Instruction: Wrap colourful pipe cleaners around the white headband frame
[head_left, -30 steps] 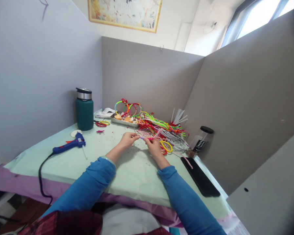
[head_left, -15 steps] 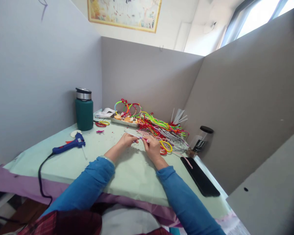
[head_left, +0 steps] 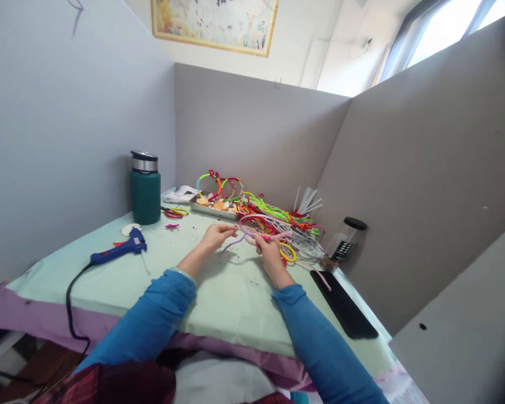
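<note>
My right hand is closed in a pinch around a pink and purple pipe cleaner. Its thin purple end hangs loose to the left, and the thicker pink part sticks out on the right of my fingers. A pale curved strand rises behind the hand, and I cannot tell whether it belongs to the held piece. Just left of the purple end, my left hand hovers with its fingers stretched out and nothing visible in them. Behind both hands lies a tangled heap of coloured pipe cleaners.
At the left are a blue glue gun with a trailing cord, a green bottle and scissors. A metal tray with coloured rings stands at the back. A black phone and a clear jar are on the right.
My hands have moved apart, and my left fingers have let go of the piece. The purple end now hangs free, while my right hand has shifted slightly right, still holding it.
</note>
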A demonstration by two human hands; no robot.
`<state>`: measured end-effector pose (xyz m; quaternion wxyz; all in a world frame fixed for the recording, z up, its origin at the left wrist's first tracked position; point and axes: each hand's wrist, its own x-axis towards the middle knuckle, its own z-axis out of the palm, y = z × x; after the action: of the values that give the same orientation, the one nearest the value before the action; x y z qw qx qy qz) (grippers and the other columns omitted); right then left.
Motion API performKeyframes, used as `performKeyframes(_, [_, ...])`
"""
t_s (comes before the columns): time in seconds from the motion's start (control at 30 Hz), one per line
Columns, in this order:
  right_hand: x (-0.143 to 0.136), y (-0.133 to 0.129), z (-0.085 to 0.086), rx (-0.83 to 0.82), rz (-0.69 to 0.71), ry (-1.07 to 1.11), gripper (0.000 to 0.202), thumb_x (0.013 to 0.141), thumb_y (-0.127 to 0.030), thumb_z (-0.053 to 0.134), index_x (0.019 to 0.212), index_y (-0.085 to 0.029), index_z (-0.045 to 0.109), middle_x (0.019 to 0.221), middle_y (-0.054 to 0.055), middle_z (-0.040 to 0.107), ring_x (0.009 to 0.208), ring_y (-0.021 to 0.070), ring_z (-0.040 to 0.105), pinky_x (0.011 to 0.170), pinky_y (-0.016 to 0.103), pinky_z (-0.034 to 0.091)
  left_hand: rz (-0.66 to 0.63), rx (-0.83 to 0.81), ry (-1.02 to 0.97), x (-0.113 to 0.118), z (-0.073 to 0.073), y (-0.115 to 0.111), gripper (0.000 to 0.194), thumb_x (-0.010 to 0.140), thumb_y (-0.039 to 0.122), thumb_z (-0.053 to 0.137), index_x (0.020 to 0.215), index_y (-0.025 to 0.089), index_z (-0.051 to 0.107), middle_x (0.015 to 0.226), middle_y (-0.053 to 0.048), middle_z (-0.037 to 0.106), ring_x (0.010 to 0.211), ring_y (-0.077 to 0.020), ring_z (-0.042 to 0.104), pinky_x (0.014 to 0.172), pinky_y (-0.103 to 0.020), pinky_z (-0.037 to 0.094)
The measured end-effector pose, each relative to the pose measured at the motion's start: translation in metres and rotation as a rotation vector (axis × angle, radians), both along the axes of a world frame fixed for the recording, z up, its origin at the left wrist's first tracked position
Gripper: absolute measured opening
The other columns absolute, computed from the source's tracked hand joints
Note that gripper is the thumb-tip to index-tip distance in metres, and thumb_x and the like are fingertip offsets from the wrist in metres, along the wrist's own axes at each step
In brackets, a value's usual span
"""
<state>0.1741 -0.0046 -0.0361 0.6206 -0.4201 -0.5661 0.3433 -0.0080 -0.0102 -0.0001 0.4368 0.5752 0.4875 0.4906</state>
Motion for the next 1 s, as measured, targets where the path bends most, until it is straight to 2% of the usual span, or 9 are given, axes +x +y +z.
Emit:
performKeyframes(0.07, [-0.001, 0.000, -0.001, -0.069, 0.136, 0.100, 0.036, 0.070, -0.045, 0.067, 0.051, -0.019, 0.050, 0.043, -0.005, 0.040, 0.042, 0.0088, 0.033, 0.044, 0.025, 0.025, -0.013, 0.031, 0.018, 0.001, 0.001, -0.001, 0.033, 0.066, 0.027, 0.069, 0.095, 0.012, 0.074, 0.075, -0.004, 0.072, 0.039, -0.0035, 0.032, 0.040, -0.021, 0.024])
performKeyframes(0.13, [-0.004, -0.002, -0.001, -0.121, 0.246, 0.184, 0.033, 0.067, -0.042, 0.071, 0.054, -0.018, 0.051, 0.046, -0.006, 0.040, 0.042, 0.0074, 0.031, 0.042, 0.024, 0.023, -0.092, 0.077, 0.008, 0.002, 0.003, -0.004, 0.032, 0.064, 0.026, 0.072, 0.093, 0.013, 0.075, 0.074, -0.004, 0.072, 0.046, -0.0062, 0.043, 0.045, -0.021, 0.030])
performKeyframes(0.23, [-0.005, -0.004, 0.001, -0.204, 0.329, 0.292, 0.030, 0.062, -0.038, 0.075, 0.057, -0.017, 0.054, 0.048, -0.006, 0.042, 0.042, 0.0060, 0.031, 0.041, 0.023, 0.021, -0.194, 0.147, -0.033, 0.005, 0.006, -0.010, 0.030, 0.062, 0.025, 0.074, 0.089, 0.013, 0.076, 0.077, -0.005, 0.073, 0.059, -0.0109, 0.054, 0.054, -0.021, 0.039])
performKeyframes(0.33, [-0.004, -0.005, 0.002, -0.297, 0.405, 0.367, 0.029, 0.057, -0.036, 0.078, 0.060, -0.016, 0.058, 0.049, -0.006, 0.045, 0.041, 0.0053, 0.031, 0.040, 0.022, 0.021, -0.219, 0.177, -0.050, 0.006, 0.009, -0.014, 0.028, 0.060, 0.024, 0.076, 0.086, 0.013, 0.077, 0.076, -0.005, 0.072, 0.066, -0.0133, 0.058, 0.059, -0.022, 0.042])
performKeyframes(0.47, [-0.002, -0.006, 0.003, -0.393, 0.513, 0.401, 0.028, 0.057, -0.034, 0.080, 0.062, -0.016, 0.058, 0.048, -0.006, 0.046, 0.040, 0.0044, 0.031, 0.039, 0.021, 0.022, -0.202, 0.170, -0.026, 0.006, 0.010, -0.016, 0.028, 0.062, 0.026, 0.075, 0.086, 0.012, 0.076, 0.069, -0.003, 0.070, 0.063, -0.0124, 0.056, 0.056, -0.022, 0.041])
performKeyframes(0.73, [-0.001, -0.008, 0.005, -0.462, 0.622, 0.392, 0.027, 0.060, -0.032, 0.078, 0.064, -0.018, 0.055, 0.048, -0.007, 0.044, 0.038, 0.0039, 0.028, 0.039, 0.021, 0.022, -0.227, 0.267, 0.008, 0.007, 0.003, -0.012, 0.027, 0.062, 0.032, 0.075, 0.081, 0.013, 0.073, 0.078, -0.005, 0.071, 0.070, -0.0148, 0.060, 0.063, -0.024, 0.045])
performKeyframes(0.83, [-0.001, -0.008, 0.005, -0.456, 0.618, 0.345, 0.026, 0.061, -0.034, 0.075, 0.064, -0.018, 0.055, 0.049, -0.007, 0.042, 0.039, 0.0047, 0.027, 0.040, 0.022, 0.021, -0.218, 0.288, 0.031, 0.008, 0.000, -0.008, 0.028, 0.061, 0.036, 0.075, 0.078, 0.014, 0.072, 0.079, -0.005, 0.071, 0.072, -0.0156, 0.061, 0.068, -0.026, 0.046])
performKeyframes(1.0, [-0.004, -0.009, 0.005, -0.410, 0.572, 0.308, 0.030, 0.060, -0.038, 0.076, 0.063, -0.018, 0.054, 0.049, -0.007, 0.040, 0.040, 0.0050, 0.026, 0.040, 0.021, 0.021, -0.124, 0.345, 0.071, 0.008, -0.004, -0.004, 0.026, 0.065, 0.039, 0.072, 0.073, 0.014, 0.070, 0.073, -0.003, 0.069, 0.066, -0.0127, 0.058, 0.067, -0.024, 0.045])
